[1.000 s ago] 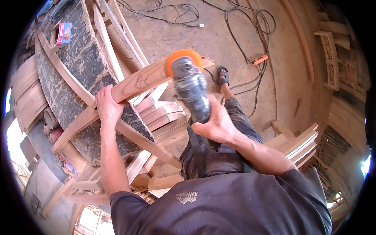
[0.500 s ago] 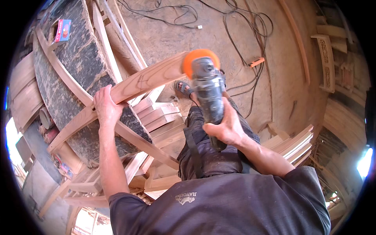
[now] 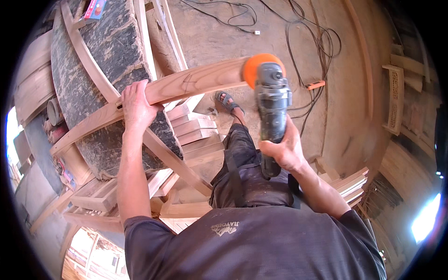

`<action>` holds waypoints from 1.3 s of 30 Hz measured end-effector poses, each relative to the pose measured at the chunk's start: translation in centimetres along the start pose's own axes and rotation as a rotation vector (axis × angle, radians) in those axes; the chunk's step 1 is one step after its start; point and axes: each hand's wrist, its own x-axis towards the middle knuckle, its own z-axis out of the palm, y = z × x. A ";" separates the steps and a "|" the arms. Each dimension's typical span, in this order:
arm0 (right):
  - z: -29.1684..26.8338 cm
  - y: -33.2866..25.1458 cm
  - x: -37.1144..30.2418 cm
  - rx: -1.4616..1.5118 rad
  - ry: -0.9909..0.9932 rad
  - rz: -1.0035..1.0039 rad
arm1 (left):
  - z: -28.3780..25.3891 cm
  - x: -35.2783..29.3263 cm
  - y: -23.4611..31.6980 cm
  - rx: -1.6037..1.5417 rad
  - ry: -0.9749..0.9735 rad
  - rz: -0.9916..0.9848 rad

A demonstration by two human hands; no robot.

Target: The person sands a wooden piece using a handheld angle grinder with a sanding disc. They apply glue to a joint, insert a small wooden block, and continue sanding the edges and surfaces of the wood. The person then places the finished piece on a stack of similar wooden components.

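My right hand [image 3: 285, 148] is wrapped round the dark body of an angle grinder [image 3: 272, 109]. Its orange sanding disc [image 3: 255, 70] is at the right end of a curved wooden piece [image 3: 200, 79] and covers that end; whether it touches the wood I cannot tell. Near the middle of this piece, my left hand [image 3: 138, 106] grips it, fingers over the far edge and thumb on the near side. A pencil-like mark and dark grain show on its upper face. Beneath lies a black, scuffed work surface [image 3: 105, 56], with the wood jutting past its right edge.
Stacked wooden blocks [image 3: 198, 128] lie beside the work surface. More boards [image 3: 350, 184] are piled at my right. Black cables [image 3: 322, 46] and an orange power strip [image 3: 315, 85] lie on the floor ahead. A small red and blue box [image 3: 94, 9] sits at the far left.
The grinder, both hands and the curved wood appear further right in the picture, as does most of the scene, since the view has shifted. Both hands keep their holds.
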 end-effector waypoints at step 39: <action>4.0 -2.9 2.4 -0.210 -0.179 -0.027 | 0.7 -2.1 -5.2 -0.011 0.025 -0.181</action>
